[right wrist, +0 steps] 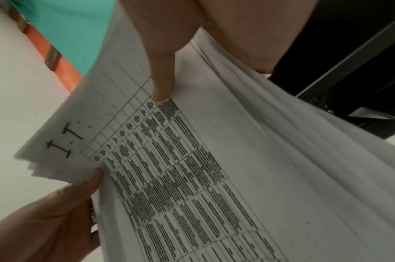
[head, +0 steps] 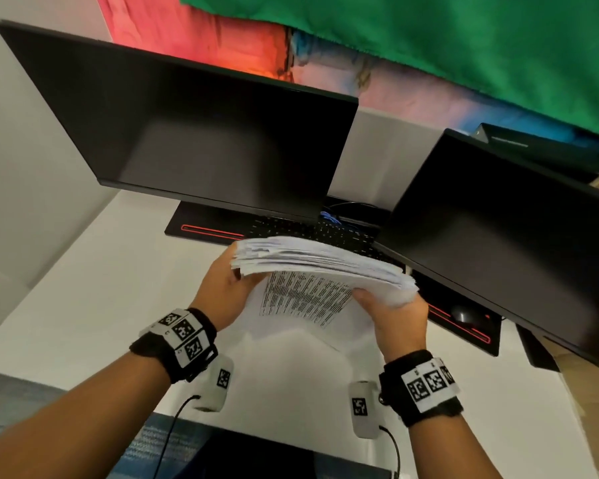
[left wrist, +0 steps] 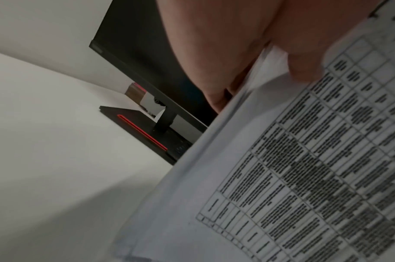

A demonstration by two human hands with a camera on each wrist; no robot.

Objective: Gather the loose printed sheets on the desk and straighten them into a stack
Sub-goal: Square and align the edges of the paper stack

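A thick stack of printed sheets (head: pixel 312 271) stands upright above the white desk (head: pixel 83 305), its top edges ragged and fanned. The near face shows a printed table (left wrist: pixel 304 168) (right wrist: pixel 180 168). My left hand (head: pixel 227 292) grips the stack's left side, thumb on the front sheet. My right hand (head: pixel 393 316) grips the right side, thumb (right wrist: pixel 162 78) pressed on the printed face. The left hand (right wrist: pixel 57 212) also shows in the right wrist view, holding the lower left edge.
Two dark monitors (head: pixel 194 133) (head: pixel 505 236) stand behind the stack. Under them lie a black keyboard (head: pixel 312 231) and a black mat with red trim (head: pixel 208 231). A mouse (head: pixel 464 314) sits right of my right hand. Green cloth (head: pixel 464 36) hangs above.
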